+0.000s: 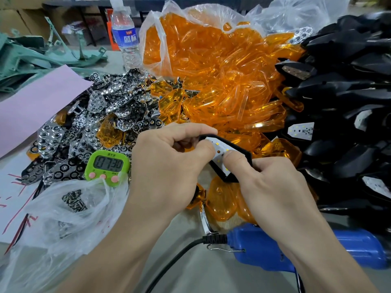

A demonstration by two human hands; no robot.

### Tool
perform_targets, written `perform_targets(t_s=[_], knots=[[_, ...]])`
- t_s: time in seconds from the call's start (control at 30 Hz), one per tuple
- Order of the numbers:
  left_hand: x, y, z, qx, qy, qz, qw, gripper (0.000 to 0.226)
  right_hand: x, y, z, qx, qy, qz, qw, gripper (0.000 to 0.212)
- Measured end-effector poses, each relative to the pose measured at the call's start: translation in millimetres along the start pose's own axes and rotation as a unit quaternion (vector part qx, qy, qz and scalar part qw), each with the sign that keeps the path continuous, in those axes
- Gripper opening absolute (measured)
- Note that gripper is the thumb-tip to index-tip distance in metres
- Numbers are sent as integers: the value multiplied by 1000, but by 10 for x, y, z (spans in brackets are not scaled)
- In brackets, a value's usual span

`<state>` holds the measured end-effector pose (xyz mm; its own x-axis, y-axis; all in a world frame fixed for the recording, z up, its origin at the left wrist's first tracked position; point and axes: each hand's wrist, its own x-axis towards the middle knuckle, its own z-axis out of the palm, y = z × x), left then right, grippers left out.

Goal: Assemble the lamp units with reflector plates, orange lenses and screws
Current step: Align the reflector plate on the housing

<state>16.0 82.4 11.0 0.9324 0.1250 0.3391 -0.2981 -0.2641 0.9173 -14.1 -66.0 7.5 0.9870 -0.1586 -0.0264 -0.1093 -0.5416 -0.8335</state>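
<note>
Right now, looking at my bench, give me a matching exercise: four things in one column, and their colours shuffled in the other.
Things:
1. timer
2. power screwdriver
3. lens pile
4. lamp housings

Colours:
A. black
B. orange
C. green
D. blue

Pairs: 1-C, 2-D, 3-B, 4-A.

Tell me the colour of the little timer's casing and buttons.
The timer has a lime-green casing and pink buttons; the head view shows it best.
</note>
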Motion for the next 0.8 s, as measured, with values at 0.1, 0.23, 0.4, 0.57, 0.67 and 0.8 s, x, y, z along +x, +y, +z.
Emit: perform_targets(t_s=[0.1, 0.23, 0.4, 0.57, 0.67, 0.8], knots=[[0, 12, -4, 0, -3, 0, 1000, 26, 12, 16, 10, -2, 3, -3, 1000, 63], [4, 20, -7, -1, -7, -6, 1000, 26, 26, 37, 7, -1, -4, 6, 1000, 71], [11, 32, -9, -20, -19, -23, 999, 24, 30, 38, 2, 2, -1, 12, 1000, 77], [14, 52, -3, -36, -27, -39, 998, 21, 20, 23, 8, 10, -5, 2, 1000, 78], [18, 64, -17, -45, -40, -50, 997, 21, 48, 26, -21, 34, -27, -3, 999, 77], [40, 77, -11, -63, -38, -74, 995, 22, -29, -67, -67, 106, -118, 19, 987, 60]])
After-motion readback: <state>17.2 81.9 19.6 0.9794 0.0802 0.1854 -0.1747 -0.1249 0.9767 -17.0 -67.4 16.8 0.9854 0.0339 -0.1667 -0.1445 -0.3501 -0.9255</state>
